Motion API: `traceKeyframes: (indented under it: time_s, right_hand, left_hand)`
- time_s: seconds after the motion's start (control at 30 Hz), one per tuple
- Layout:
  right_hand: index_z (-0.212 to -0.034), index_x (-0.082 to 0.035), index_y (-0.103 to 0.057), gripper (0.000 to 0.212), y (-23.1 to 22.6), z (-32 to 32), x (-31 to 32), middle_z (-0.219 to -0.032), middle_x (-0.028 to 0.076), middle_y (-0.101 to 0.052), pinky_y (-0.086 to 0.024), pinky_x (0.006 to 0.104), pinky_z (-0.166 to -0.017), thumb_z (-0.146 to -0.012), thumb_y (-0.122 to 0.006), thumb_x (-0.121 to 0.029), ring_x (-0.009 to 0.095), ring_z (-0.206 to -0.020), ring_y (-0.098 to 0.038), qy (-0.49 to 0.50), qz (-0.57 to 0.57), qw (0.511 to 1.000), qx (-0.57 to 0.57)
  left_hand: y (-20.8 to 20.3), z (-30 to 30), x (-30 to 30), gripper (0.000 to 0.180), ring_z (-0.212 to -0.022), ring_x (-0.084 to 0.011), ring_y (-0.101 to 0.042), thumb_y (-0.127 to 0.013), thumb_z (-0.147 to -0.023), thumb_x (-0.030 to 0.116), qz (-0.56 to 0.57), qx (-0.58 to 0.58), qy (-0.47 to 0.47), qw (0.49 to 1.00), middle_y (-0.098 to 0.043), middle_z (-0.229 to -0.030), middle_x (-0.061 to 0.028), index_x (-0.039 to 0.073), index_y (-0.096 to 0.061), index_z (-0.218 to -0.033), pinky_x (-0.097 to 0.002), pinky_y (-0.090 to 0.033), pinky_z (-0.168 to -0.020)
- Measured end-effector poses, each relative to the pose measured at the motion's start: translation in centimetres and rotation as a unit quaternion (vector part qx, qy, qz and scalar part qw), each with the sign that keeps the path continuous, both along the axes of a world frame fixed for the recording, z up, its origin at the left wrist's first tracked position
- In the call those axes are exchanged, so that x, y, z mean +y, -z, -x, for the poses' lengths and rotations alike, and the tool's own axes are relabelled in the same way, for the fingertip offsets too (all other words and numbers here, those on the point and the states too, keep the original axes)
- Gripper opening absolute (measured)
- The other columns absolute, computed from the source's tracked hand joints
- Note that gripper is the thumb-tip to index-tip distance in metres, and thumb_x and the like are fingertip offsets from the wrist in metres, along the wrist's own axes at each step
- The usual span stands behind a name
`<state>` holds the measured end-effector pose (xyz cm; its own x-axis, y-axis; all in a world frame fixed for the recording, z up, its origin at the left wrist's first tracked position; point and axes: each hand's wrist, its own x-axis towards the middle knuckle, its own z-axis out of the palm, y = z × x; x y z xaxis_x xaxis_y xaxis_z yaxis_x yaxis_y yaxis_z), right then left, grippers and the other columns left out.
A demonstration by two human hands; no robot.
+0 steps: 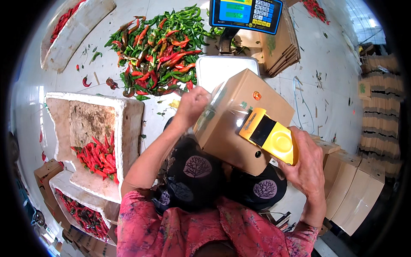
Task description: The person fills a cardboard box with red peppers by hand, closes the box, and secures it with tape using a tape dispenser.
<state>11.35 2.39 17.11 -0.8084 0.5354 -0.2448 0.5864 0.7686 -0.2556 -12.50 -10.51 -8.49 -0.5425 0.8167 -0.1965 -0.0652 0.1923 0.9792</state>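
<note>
A cardboard box (pixel 233 113) stands tilted at my knees, its upper end in front of the white scale platform (pixel 227 70). Shiny transparent tape (pixel 216 100) runs over its left side. My right hand (pixel 306 160) is closed round a yellow tape dispenser (pixel 274 137), which lies against the box's right-hand face. At the box's left edge, my left hand (pixel 194 105) is curled up with its fingers folded; whatever they grip is hidden. A round hole shows in the box near the dispenser.
Red and green peppers (pixel 162 55) are heaped on the floor beyond my left hand. Foam boxes (pixel 130 132) with red peppers stand at left. The scale's display (pixel 246 15) rises at the far side, beside flattened cardboard (pixel 280 45). Cardboard boxes (pixel 353 184) stand at right, near stacked cardboard (pixel 381 115).
</note>
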Motion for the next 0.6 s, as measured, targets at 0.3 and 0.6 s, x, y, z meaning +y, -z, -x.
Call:
traceKeyframes:
  time_s: [0.3,0.6]
  right_hand:
    - [-0.129,-0.006,-0.057,0.065,0.6,0.1,0.1,-0.096,0.019,-0.065,-0.055,0.0480,-0.070,-0.072,-0.085,-0.017,0.040,-0.082,-0.068,-0.034,-0.033,0.999,0.012]
    - [-0.131,-0.004,-0.056,0.065,0.6,0.5,-0.3,-0.100,0.021,-0.066,-0.055,0.0480,-0.072,-0.074,-0.084,-0.019,0.043,-0.084,-0.068,-0.042,-0.043,0.998,0.019]
  left_hand:
    - [-1.0,-2.3,0.3,0.016,-0.079,-0.0429,-0.068,-0.056,-0.101,0.016,-0.037,0.129,0.018,0.991,-0.066,-0.083,-0.0207,-0.001,-0.057,-0.098,-0.0458,-0.054,-0.070]
    - [3.2,-1.6,-0.7,0.033,-0.081,-0.0485,-0.067,-0.056,-0.099,0.022,0.082,0.171,0.088,0.978,-0.067,-0.081,-0.0288,0.005,-0.051,-0.128,-0.0540,-0.052,-0.073]
